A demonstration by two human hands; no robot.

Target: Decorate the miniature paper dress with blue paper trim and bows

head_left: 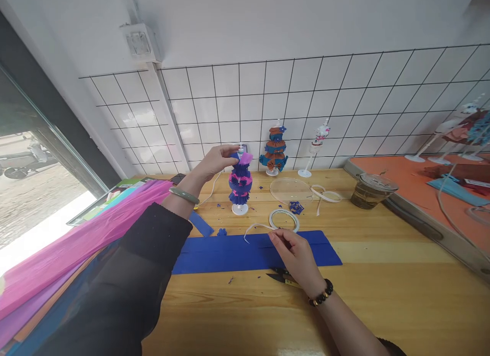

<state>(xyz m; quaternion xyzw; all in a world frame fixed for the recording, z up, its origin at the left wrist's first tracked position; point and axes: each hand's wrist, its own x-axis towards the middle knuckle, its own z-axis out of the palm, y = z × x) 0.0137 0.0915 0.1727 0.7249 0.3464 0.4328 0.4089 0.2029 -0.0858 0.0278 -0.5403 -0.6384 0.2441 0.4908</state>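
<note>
At the top of a small stand dressed in blue and pink ruffled paper (240, 185), my left hand (220, 159) has its fingers closed round the neck area, by a pink piece (246, 158); what the fingertips pinch is partly hidden. My right hand (296, 254) pinches a thin white strip (257, 225) above a long blue paper sheet (229, 254). Behind that hand lies a roll of white tape (271, 220). Black scissors (276, 278) rest on the wooden table (214, 315), partly under my right hand. A small blue flower (222, 232) lies beside the sheet's back edge.
Behind stand an orange and teal dressed stand (276, 149) and a white one (305, 172). A lidded cup (371, 192) sits at the right, near an orange surface (394, 185) with more stands. Pink and other coloured sheets (126, 213) lie at the left. Blue scraps (296, 208) lie behind the tape.
</note>
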